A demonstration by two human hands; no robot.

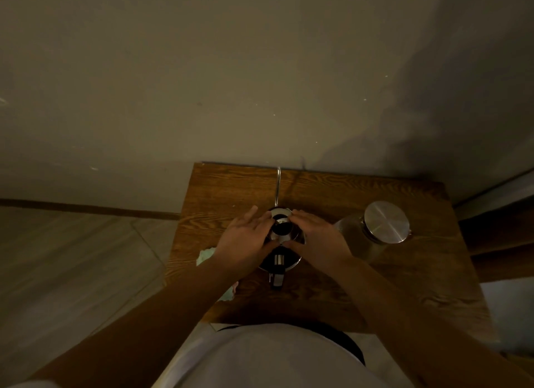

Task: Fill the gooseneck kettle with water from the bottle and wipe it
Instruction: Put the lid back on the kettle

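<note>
A steel gooseneck kettle [281, 262] stands in the middle of a small wooden table [375, 286], its thin spout [278, 185] pointing toward the wall and its dark handle toward me. My left hand [245, 237] and my right hand [318, 237] both lie on the kettle's lid [281, 226], one on each side, fingers curled around its rim. A glass bottle [361, 240] with a round metal cap [386, 222] stands to the right of the kettle. A light green cloth [205, 255] lies under my left forearm, mostly hidden.
The table's far edge is against a plain wall. A tiled floor lies to the left, and a darker piece of furniture is at the right edge. The room is dim.
</note>
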